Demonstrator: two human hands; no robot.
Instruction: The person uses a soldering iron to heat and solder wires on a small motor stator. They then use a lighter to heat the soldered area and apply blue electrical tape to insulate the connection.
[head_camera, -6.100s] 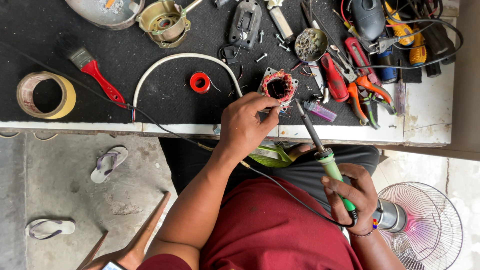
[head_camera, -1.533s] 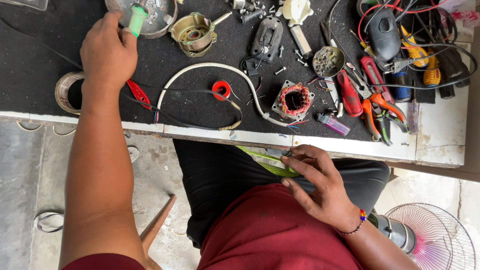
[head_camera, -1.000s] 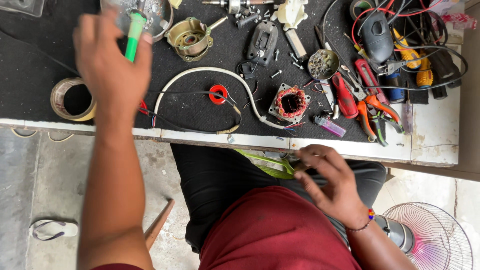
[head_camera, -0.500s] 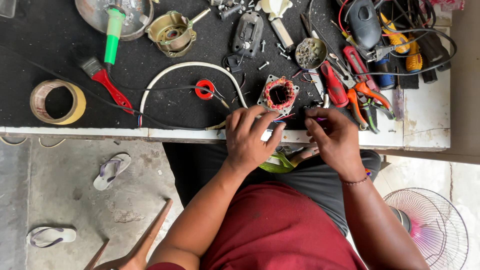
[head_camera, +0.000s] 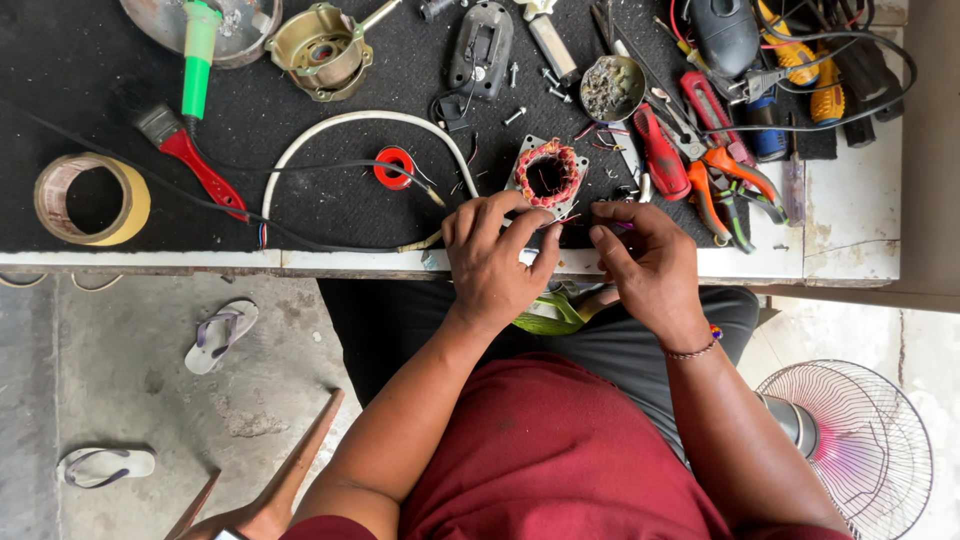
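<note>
Hands together at desk (head_camera: 860, 250) edge now: left hand (head_camera: 495, 265) back from green-handled tool (head_camera: 198, 55), grip pinching thin wires off stator (head_camera: 547, 176); right hand (head_camera: 650, 262) pinching wire ends beside it. Black mat (head_camera: 90, 110), concrete floor (head_camera: 130, 400), fan (head_camera: 850, 440) lower right.

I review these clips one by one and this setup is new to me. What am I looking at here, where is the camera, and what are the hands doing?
No machine here: a camera worn on a seated person's head looks down at a workbench. The left hand and right hand meet at the bench edge, pinching thin wires from a motor stator wound with copper. On the black mat lie a roll of tape, a red-handled brush, a green-handled tool, a red spool and pliers. A fan stands on the floor.
</note>
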